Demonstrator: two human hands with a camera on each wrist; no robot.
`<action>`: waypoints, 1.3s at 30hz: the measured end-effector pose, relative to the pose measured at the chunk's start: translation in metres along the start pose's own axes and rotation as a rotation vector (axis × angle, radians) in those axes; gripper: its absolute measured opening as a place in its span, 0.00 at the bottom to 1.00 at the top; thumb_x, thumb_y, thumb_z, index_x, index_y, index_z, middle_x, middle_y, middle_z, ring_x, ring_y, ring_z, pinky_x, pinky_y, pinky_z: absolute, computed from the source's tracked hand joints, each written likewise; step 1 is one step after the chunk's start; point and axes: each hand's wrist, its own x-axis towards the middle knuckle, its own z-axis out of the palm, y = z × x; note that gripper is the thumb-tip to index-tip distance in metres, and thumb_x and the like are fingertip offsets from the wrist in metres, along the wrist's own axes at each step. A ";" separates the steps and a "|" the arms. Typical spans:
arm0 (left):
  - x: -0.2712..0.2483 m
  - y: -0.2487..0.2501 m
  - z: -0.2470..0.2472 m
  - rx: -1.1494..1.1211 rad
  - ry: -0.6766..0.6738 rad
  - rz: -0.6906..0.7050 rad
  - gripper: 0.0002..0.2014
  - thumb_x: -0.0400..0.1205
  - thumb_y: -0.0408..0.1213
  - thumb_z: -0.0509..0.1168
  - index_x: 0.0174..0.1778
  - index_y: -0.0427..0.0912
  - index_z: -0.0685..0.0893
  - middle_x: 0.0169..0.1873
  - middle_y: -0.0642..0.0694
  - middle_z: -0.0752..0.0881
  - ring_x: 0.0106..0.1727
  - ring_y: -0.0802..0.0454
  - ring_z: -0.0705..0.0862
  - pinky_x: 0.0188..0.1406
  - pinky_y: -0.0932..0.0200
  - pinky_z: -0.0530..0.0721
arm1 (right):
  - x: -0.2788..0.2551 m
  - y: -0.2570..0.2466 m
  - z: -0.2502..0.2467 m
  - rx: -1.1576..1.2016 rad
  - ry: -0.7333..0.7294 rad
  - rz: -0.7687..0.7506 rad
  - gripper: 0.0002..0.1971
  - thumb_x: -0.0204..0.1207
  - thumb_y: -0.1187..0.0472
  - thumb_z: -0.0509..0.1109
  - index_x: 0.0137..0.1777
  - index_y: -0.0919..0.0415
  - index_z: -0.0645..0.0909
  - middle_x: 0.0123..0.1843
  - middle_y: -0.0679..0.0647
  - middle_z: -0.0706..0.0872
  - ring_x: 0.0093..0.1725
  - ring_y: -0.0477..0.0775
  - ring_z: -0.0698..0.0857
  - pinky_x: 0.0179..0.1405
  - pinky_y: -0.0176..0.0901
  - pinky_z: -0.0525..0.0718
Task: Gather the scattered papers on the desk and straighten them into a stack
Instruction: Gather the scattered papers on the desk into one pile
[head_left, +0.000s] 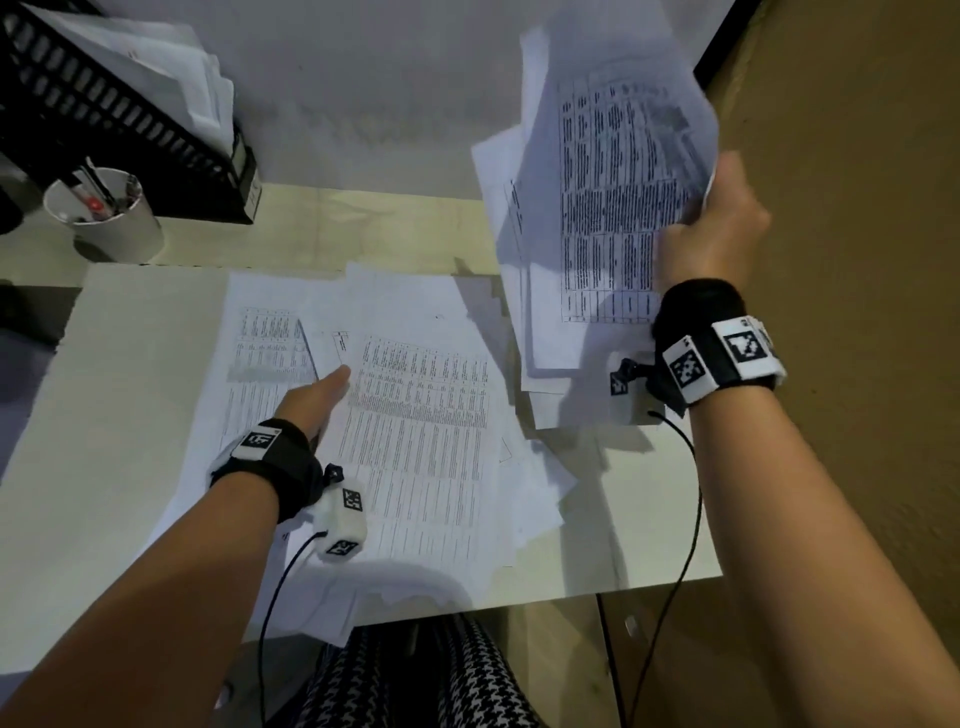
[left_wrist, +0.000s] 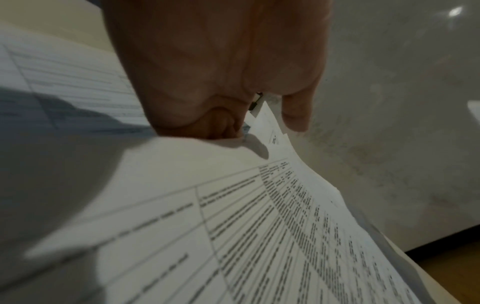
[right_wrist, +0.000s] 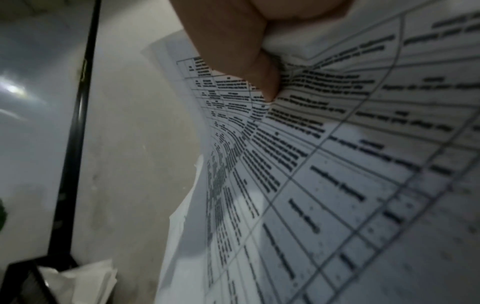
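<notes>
While the right hand (head_left: 714, 228) holds a raised sheaf of papers (head_left: 618, 208) clamped by its right edge, the head view shows the left hand (head_left: 317, 400) lying on the loose sheets (head_left: 415, 415) spread across the desk (head_left: 119, 374), fingers hidden under a page. The sheaf hangs above and ahead of the left hand, curling limply.

Left wrist view: fingers (left_wrist: 223, 123) curl at a page edge; whether they pinch it cannot be confirmed.

Right wrist view: the thumb (right_wrist: 265, 82) presses the printed top sheet (right_wrist: 337, 164), which creases at the grip.

Assessment: paper is light, floppy and slippery sheet on sheet. Gripping the whole thickness at mid-edge, not a corner, should limit fanning and tearing.
</notes>
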 end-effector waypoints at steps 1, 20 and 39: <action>0.007 -0.004 -0.003 -0.060 -0.019 -0.028 0.50 0.57 0.73 0.68 0.74 0.47 0.76 0.73 0.38 0.78 0.74 0.38 0.76 0.77 0.40 0.69 | 0.004 -0.006 -0.004 0.030 -0.019 0.013 0.18 0.71 0.76 0.57 0.57 0.59 0.78 0.47 0.49 0.82 0.46 0.52 0.83 0.48 0.45 0.86; 0.011 -0.012 -0.011 0.180 -0.007 0.245 0.27 0.80 0.27 0.66 0.76 0.43 0.72 0.68 0.41 0.81 0.64 0.45 0.79 0.71 0.48 0.73 | -0.154 0.028 0.146 0.056 -0.946 0.354 0.30 0.75 0.46 0.69 0.71 0.63 0.67 0.66 0.61 0.81 0.65 0.64 0.80 0.64 0.53 0.80; 0.032 -0.037 -0.135 -0.047 0.302 0.254 0.28 0.77 0.20 0.64 0.74 0.42 0.75 0.61 0.44 0.81 0.63 0.44 0.79 0.67 0.50 0.72 | -0.177 0.022 0.158 -0.360 -1.105 0.316 0.37 0.60 0.39 0.77 0.62 0.59 0.70 0.54 0.54 0.82 0.62 0.61 0.79 0.63 0.54 0.75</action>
